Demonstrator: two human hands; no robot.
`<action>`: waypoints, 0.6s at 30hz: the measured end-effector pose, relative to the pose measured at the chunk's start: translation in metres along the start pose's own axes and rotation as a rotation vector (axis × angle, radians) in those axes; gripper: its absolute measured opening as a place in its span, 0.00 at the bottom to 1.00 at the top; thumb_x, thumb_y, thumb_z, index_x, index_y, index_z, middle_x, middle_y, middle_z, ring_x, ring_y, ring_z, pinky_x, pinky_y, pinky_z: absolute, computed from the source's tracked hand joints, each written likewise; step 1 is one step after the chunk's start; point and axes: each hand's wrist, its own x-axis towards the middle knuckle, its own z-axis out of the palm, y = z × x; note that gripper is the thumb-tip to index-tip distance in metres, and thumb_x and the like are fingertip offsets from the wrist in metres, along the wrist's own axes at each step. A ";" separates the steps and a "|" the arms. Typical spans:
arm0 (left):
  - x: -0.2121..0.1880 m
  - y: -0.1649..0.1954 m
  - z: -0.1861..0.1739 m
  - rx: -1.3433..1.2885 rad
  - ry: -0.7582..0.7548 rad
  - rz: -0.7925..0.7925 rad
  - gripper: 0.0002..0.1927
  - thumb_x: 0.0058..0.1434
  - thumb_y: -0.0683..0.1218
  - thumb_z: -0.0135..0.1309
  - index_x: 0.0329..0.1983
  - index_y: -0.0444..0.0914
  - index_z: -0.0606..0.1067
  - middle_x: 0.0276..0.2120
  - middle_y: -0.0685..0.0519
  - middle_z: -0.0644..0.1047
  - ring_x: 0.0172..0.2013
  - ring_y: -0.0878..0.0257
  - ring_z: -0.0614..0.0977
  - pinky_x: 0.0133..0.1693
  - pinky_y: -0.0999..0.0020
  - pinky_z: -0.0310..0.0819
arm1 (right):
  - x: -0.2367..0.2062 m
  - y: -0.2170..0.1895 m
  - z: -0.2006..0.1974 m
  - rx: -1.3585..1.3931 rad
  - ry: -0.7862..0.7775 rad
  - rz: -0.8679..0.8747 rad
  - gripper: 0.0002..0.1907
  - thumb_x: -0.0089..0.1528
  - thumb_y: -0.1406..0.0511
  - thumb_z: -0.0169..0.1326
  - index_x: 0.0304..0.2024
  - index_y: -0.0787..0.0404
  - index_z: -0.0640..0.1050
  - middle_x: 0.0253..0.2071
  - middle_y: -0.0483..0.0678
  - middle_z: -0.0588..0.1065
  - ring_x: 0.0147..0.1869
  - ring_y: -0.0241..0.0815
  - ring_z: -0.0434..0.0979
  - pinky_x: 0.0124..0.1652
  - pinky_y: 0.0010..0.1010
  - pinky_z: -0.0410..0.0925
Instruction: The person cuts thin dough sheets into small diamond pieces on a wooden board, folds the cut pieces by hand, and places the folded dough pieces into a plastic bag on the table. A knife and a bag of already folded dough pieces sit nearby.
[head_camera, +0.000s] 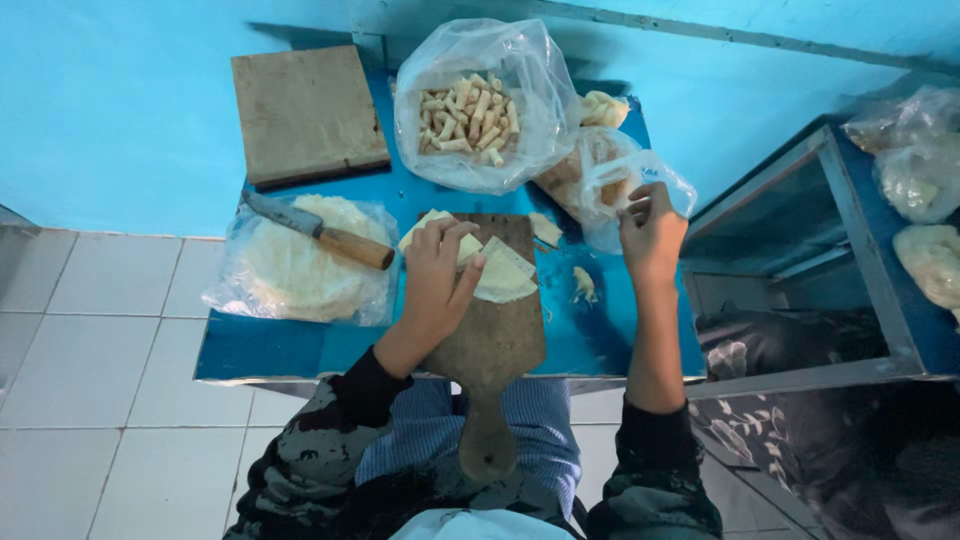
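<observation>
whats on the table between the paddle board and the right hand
In the head view, one small pale dough scrap lies on the blue table between the paddle board and the right hand; otherwise that stretch is bare.

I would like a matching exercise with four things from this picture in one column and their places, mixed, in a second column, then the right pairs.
Things:
1. knife
2. rolls
3. left hand
4. right hand

Places:
A. inside the open clear bag at the back of the table
B. at the small clear bag on the right
C. on the bag of round flat sheets
D. on the pale sheets on the paddle board

Pairs: 1-C, 2-A, 3-D, 4-B
</observation>
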 end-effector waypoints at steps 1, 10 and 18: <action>-0.001 0.000 -0.001 0.001 -0.001 -0.004 0.19 0.71 0.50 0.50 0.59 0.35 0.72 0.53 0.42 0.71 0.54 0.44 0.72 0.55 0.50 0.62 | -0.001 0.002 0.006 -0.015 0.074 -0.070 0.15 0.62 0.76 0.63 0.45 0.63 0.71 0.35 0.55 0.81 0.37 0.45 0.86 0.36 0.33 0.75; -0.001 0.001 0.000 0.002 -0.015 0.005 0.18 0.71 0.50 0.50 0.59 0.36 0.72 0.53 0.42 0.71 0.54 0.44 0.71 0.53 0.50 0.62 | -0.004 -0.003 0.035 0.166 0.156 -0.188 0.20 0.64 0.79 0.59 0.51 0.66 0.63 0.43 0.55 0.82 0.46 0.44 0.87 0.43 0.30 0.79; -0.002 -0.001 0.003 0.069 -0.049 0.013 0.14 0.68 0.50 0.53 0.50 0.38 0.78 0.47 0.47 0.73 0.49 0.48 0.72 0.47 0.52 0.60 | -0.003 0.019 0.042 0.404 0.098 -0.104 0.22 0.64 0.80 0.57 0.51 0.65 0.59 0.41 0.59 0.81 0.46 0.47 0.86 0.44 0.33 0.79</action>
